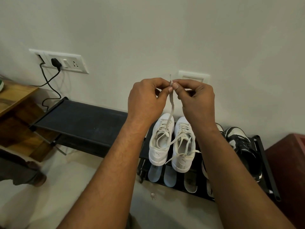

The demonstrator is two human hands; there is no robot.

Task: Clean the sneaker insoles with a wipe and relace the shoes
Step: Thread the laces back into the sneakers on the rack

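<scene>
Bare forearms (118, 159) (lightly haired), bare hands (145, 98)

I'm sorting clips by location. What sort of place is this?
Most likely a room at home, perhaps near the entrance: a low black shoe rack holding white sneakers and other shoes stands against a plain wall, with a switchboard and plugged-in charger near a wooden table.

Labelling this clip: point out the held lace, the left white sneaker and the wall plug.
held lace (172, 104): head view, hanging middle stretch.
left white sneaker (156, 156): head view, heel panel.
wall plug (55, 62): head view, black plug body.
</scene>
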